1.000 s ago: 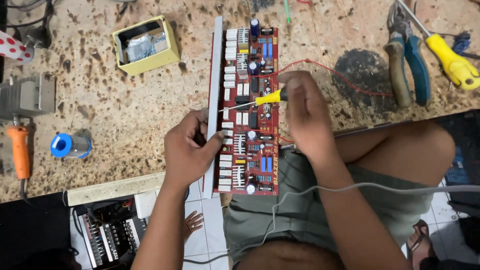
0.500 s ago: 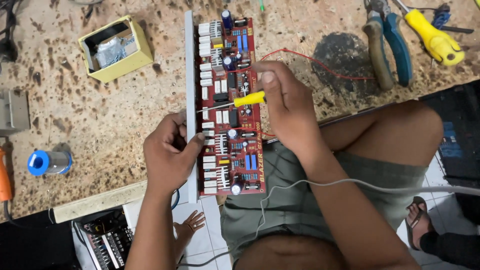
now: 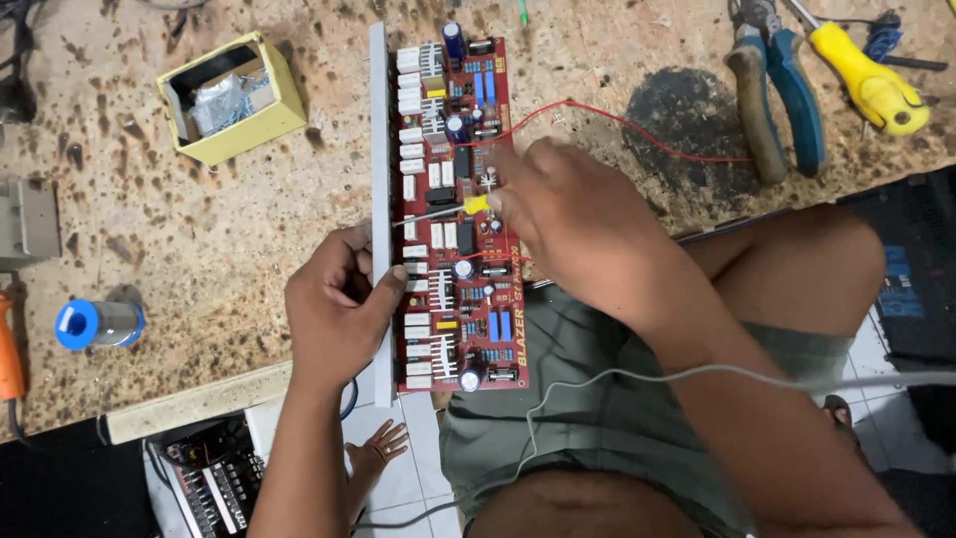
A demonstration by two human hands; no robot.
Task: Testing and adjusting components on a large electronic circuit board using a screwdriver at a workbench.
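red circuit board [image 3: 463, 214], hands clamped: left [image 3: 334, 304] on grey heatsink bar [image 3: 379, 130], right [image 3: 573, 214] on yellow-handled screwdriver [image 3: 476, 205]

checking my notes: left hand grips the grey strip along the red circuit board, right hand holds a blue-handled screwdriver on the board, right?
Not quite. The head view shows the right hand holding a yellow-handled screwdriver, not a blue-handled one. The rest holds: the left hand grips the grey strip along the red circuit board.
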